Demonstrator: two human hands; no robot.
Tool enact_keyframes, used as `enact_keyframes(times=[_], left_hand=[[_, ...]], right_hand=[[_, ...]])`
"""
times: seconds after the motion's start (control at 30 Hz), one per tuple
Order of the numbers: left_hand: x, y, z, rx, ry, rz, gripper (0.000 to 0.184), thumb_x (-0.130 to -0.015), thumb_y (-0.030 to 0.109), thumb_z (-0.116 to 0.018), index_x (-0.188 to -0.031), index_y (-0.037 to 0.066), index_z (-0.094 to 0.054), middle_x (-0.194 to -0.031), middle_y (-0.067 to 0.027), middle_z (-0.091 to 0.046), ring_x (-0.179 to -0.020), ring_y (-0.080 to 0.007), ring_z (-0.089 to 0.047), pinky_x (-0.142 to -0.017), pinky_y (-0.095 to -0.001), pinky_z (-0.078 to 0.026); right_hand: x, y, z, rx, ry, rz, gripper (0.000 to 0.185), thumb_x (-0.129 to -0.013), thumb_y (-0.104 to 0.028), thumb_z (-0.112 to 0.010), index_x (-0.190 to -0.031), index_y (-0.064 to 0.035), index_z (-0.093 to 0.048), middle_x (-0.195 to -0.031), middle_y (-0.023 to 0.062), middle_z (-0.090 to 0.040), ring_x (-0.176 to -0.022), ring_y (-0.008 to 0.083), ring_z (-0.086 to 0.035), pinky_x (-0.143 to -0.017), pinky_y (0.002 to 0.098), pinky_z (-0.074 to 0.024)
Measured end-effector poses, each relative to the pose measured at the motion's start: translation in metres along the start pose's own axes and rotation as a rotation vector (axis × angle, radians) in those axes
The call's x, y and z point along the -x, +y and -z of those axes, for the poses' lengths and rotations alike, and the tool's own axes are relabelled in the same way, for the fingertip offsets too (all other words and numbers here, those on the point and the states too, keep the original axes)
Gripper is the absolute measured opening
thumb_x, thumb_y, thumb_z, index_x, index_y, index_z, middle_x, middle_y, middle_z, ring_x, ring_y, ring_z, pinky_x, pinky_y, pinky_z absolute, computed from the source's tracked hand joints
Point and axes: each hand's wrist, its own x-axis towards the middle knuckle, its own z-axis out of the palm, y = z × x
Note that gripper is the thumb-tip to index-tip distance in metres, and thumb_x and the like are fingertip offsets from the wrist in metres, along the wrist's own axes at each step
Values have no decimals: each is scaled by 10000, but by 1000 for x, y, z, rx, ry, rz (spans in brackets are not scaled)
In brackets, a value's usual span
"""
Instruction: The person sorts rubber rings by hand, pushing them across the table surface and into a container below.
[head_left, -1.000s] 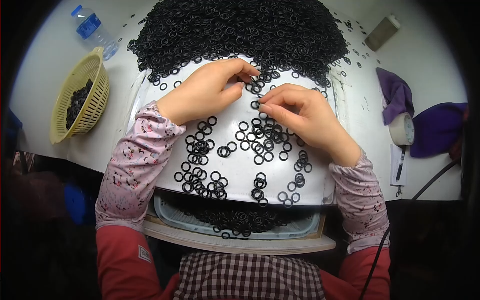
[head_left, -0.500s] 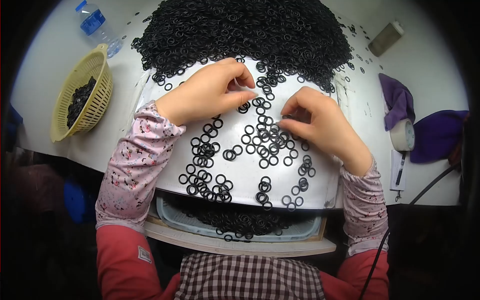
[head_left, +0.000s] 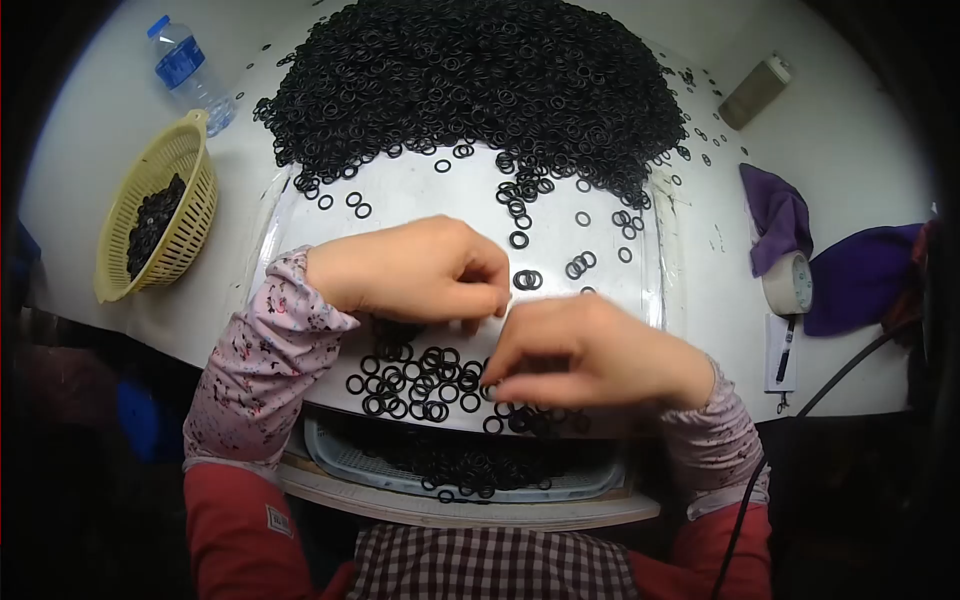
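Black rubber O-rings (head_left: 432,375) lie in a loose cluster along the near edge of a white board (head_left: 420,190). My left hand (head_left: 425,275) is above the cluster's upper left, fingers curled and thumb drawn in. Whatever its fingers pinch, if anything, is hidden. Lower and to the right, my right hand (head_left: 600,350) has thumb and forefinger together at the right side of the cluster. Blur hides whether a ring sits between those tips. A big heap of O-rings (head_left: 470,80) covers the far part of the board. Below the board's edge, a tray (head_left: 335,460) in a drawer holds more rings.
At left, a yellow basket (head_left: 205,190) contains dark pieces, with a water bottle (head_left: 195,80) behind it. On the right are a capped container (head_left: 755,92), purple cloth (head_left: 778,215), a tape roll (head_left: 790,283) and a pen (head_left: 786,350). A black cable (head_left: 815,400) runs down the right.
Both hands have moved toward the near edge. Rings from the middle of the board now lie bunched close to that edge, and fewer remain in the middle. The whole view has shifted slightly.
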Motion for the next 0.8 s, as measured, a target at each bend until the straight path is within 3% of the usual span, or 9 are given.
enact_keyframes(times=[0.07, 0.13, 0.23, 0.33, 0.4, 0.5, 0.57, 0.67, 0.8], left_hand=[[-4, -5, 5, -78, 276, -28, 187, -940, 128, -628, -1052, -12, -681, -893, -67, -699, -823, -123, -663, -735, -267, -531], [-7, -20, 10, -300, 505, -48, 281, -901, 84, -605, -1161, -11, -652, -1094, -109, -643, -1021, -186, -653, -874, -311, -534], [-11, -39, 17, -443, 675, -194, 371, -871, 59, -568, -1228, -17, -630, -1196, -149, -621, -1105, -246, -643, -952, -367, -531], [-13, -42, 14, -469, 642, -174, 464, -860, 50, -537, -1314, -24, -595, -1258, -185, -614, -1209, -315, -595, -1078, -410, -469], [-15, -39, 8, -472, 590, -164, 497, -875, 69, -552, -1364, -16, -570, -1290, -198, -607, -1267, -339, -554, -1123, -421, -426], [-21, -39, -2, -470, 595, -236, 502, -895, 81, -560, -1388, -13, -554, -1294, -189, -608, -1251, -337, -556, -1094, -427, -441], [-22, -38, -3, -483, 548, -281, 385, -900, 93, -631, -1277, 13, -634, -1254, -154, -619, -1198, -315, -570, -1060, -410, -458], [-17, -30, -1, -447, 450, -294, 210, -850, 113, -771, -1037, 37, -712, -1086, -91, -647, -1081, -247, -610, -962, -351, -502], [-5, -17, 10, -312, 250, -170, 187, -863, 113, -791, -1007, 34, -703, -918, -51, -664, -834, -136, -639, -760, -271, -531]], right_hand=[[-14, 21, 19, 257, 361, 41, 168, -895, -147, -781, -1023, -44, -743, -989, 99, -692, -764, 220, -676, -690, 321, -551], [-27, 44, 40, 717, 620, 105, 268, -883, -150, -767, -1109, -10, -737, -1135, 145, -679, -1026, 292, -652, -880, 373, -543], [-33, 63, 50, 887, 637, 139, 232, -891, -160, -763, -1061, -3, -758, -1251, 156, -687, -1130, 303, -642, -944, 386, -535], [-25, 52, 42, 423, 386, -15, 199, -921, -166, -744, -1057, -23, -772, -1243, 155, -703, -1083, 293, -679, -894, 374, -562], [-24, 50, 39, 285, 492, -55, 200, -938, -170, -729, -1079, -35, -772, -1225, 156, -712, -1058, 296, -694, -873, 364, -572], [-30, 63, 42, 555, 744, 78, 214, -959, -158, -702, -1120, -28, -760, -1250, 155, -710, -1124, 288, -685, -853, 329, -583], [-25, 78, 47, 640, 610, -32, 253, -957, -178, -701, -1156, -31, -753, -1293, 167, -693, -1193, 298, -648, -903, 357, -571], [-22, 52, 49, 267, 518, -278, 291, -947, -208, -708, -1178, -35, -750, -1292, 176, -694, -1231, 324, -620, -980, 397, -536], [-27, 73, 44, 666, 743, 75, 210, -918, -202, -744, -1018, -21, -776, -1219, 153, -731, -1125, 310, -675, -917, 392, -559]])
